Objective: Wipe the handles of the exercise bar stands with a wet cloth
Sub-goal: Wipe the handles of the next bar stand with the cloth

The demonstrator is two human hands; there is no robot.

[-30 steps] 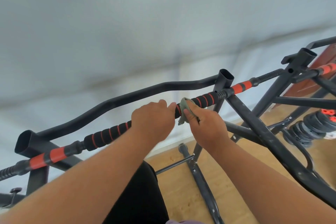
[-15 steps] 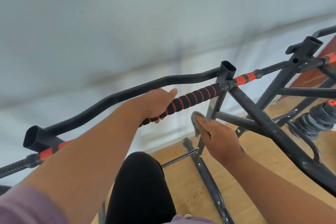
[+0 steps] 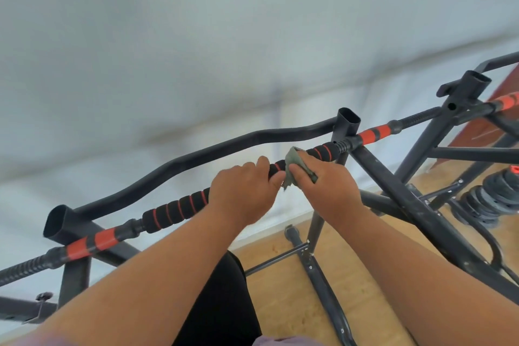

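The left hand point(image 3: 241, 191) gripped the foam handle point(image 3: 179, 209) of the bar, steadying it. Just beside it, the right hand point(image 3: 328, 185) pressed a green cloth point(image 3: 293, 161) around the same handle, fingers curled over it. The small cloth could slip from under the fingers, or the bar could roll on the 2 stands point(image 3: 346, 123) if the left grip loosened.

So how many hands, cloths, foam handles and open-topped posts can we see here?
Hands: 2 (left hand, right hand)
Cloth: 1
Foam handle: 1
Open-topped posts: 3 (near post, middle post, far post)
Total: 7
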